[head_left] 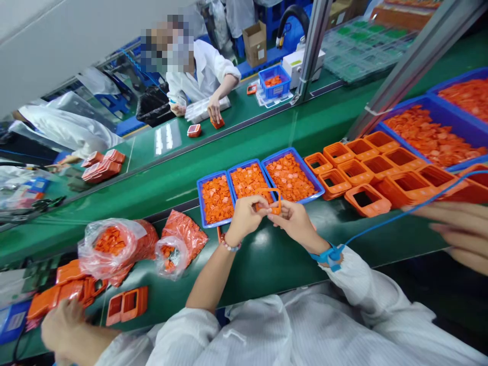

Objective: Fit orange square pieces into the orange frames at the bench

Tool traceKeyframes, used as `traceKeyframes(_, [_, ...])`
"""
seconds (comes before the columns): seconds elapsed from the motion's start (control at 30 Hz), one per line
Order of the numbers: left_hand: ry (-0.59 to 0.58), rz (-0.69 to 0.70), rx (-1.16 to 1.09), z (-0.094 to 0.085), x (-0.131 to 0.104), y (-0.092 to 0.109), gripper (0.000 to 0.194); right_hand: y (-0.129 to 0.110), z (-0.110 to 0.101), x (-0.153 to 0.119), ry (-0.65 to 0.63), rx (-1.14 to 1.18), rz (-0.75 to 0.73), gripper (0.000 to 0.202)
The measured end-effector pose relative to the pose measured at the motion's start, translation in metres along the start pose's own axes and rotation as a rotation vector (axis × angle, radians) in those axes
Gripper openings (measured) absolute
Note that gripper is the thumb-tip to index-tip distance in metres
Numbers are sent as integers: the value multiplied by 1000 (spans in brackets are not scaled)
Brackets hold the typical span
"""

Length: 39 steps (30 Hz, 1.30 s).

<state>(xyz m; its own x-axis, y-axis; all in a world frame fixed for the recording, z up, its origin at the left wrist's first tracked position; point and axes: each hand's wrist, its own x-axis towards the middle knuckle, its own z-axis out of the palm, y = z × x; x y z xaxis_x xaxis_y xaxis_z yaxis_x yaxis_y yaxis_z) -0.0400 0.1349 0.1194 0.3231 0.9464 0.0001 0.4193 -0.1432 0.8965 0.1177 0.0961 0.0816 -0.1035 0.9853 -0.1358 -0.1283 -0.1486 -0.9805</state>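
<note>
My left hand (pixel 247 214) and my right hand (pixel 293 219) meet above the green bench, near the front edges of three blue trays. Between them they hold an orange frame (pixel 280 198), its open loop standing up over the fingers. The fingers of both hands are pinched on its lower edge; any small part there is hidden. Just behind are the left tray (pixel 217 200), the middle tray (pixel 248 178) and the right tray (pixel 292 175), all filled with small orange pieces. A blue strap (pixel 331 255) circles my right wrist, with a cord running right.
Stacked orange frames (pixel 366 168) and larger blue bins (pixel 430 132) stand right. Plastic bags of orange pieces (pixel 114 246) lie left. Other people's hands (pixel 63 325) (pixel 457 231) reach in at both sides; a person (pixel 200 73) works across the belt.
</note>
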Motion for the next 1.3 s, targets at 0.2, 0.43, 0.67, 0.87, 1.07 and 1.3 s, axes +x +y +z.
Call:
traceKeyframes(0.2, [48, 67, -58, 6, -6, -6, 3, 6, -5, 5, 1, 19, -18, 31])
traceKeyframes(0.43, [-17, 10, -133, 11, -8, -12, 5, 10, -16, 0, -63, -68, -24, 29])
traceKeyframes(0.67, [-25, 10, -106, 13, -4, -14, 8, 10, -26, -2, -72, -54, -5, 34])
traceKeyframes(0.87, [30, 7, -23, 7, -6, -12, 10, -6, -46, -1, 26, -245, -17, 35])
traceKeyframes(1.07, [89, 0, -1, 4, -10, -19, 7, -33, -98, -6, -163, -1289, 47, 31])
traceKeyframes(1.3, [75, -30, -79, 8, -12, -18, 10, -16, -108, -20, -313, -1752, 130, 22])
